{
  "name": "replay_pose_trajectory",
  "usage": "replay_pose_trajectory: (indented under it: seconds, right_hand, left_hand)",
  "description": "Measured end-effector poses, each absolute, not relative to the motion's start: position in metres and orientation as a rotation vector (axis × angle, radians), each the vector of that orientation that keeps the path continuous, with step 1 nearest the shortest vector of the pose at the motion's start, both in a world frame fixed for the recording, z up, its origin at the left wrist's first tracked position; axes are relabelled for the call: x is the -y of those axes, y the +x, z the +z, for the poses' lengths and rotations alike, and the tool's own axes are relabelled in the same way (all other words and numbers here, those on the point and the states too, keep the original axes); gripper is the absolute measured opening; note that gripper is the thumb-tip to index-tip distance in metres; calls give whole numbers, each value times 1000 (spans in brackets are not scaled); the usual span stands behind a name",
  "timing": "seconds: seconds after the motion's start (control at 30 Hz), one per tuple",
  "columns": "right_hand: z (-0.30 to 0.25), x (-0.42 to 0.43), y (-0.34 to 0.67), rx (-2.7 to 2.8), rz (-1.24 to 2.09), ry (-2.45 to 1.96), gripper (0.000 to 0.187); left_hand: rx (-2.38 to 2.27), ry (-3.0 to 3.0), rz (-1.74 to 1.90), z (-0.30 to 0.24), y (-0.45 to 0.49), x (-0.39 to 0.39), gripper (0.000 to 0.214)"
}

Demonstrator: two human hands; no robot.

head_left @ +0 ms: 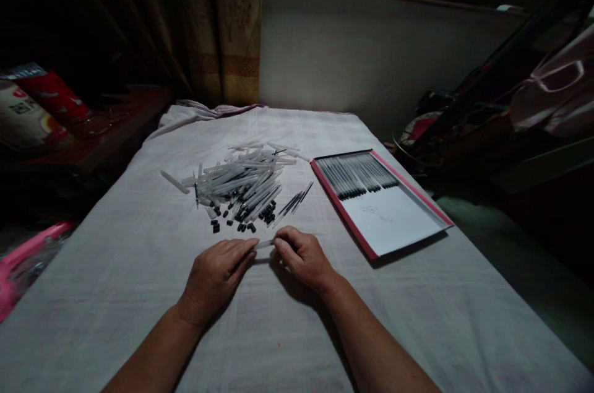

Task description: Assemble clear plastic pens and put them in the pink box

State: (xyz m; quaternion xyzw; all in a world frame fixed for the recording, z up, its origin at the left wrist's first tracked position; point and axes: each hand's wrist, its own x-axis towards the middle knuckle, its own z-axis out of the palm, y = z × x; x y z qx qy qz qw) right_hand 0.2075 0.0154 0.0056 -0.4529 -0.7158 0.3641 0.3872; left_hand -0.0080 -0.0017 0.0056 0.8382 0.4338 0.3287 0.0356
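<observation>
My left hand (pixel 218 274) and my right hand (pixel 301 257) meet just above the white cloth, each pinching one end of a clear pen barrel (pixel 264 244) held level between them. Just beyond the hands lies a heap of clear pen barrels (pixel 241 179), with several small black caps (pixel 239 220) scattered at its near edge. A few thin ink refills (pixel 293 201) lie loose to the right of the heap. A flat red-edged box (pixel 394 220) sits at the right, with a row of finished pens (pixel 357 175) lined up in its far end.
The white cloth (pixel 139 281) covers the whole table. A curtain (pixel 218 21) hangs behind it beside a pale wall. Red and white packets (pixel 32 108) stand on a dark shelf at the left. A pink plastic object (pixel 23 257) lies at the left edge. Dark clutter crowds the right.
</observation>
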Motion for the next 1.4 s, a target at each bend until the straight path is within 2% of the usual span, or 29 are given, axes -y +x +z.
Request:
replay_pose_trajectory:
  seconds: [0.23,0.43,0.6,0.87,1.0,1.1,1.23,1.4]
  right_hand:
    - [4,-16,206,1821,875,-1171,27]
    - [3,-16,205,1794,940,-1157,22]
    - [2,-17,205,1802,861,-1170,30]
    - [1,-15,202,1785,955,-1108,17]
    - [-1,-17,203,1686,986,-1128,18]
    - [-2,-23,205,1466,1131,-1134,21]
    - [1,-29,205,1162,1315,-1134,26]
    - [9,-31,208,988,1374,-1088,29]
  left_hand:
    - [-1305,2614,1029,6,-7,0,24]
    - [-1338,2606,1060,5,-6,0,24]
    - [-1321,2637,1085,4,-6,-1,23]
    - [-1312,2686,1032,2,-3,0,24]
    - [-1495,2607,1098,5,-16,-8,32]
    - [-1927,2316,1131,13,-34,-22,34]
    - [-2348,2084,706,30,-49,-42,36]
    - [-2448,1954,181,45,-44,-61,47]
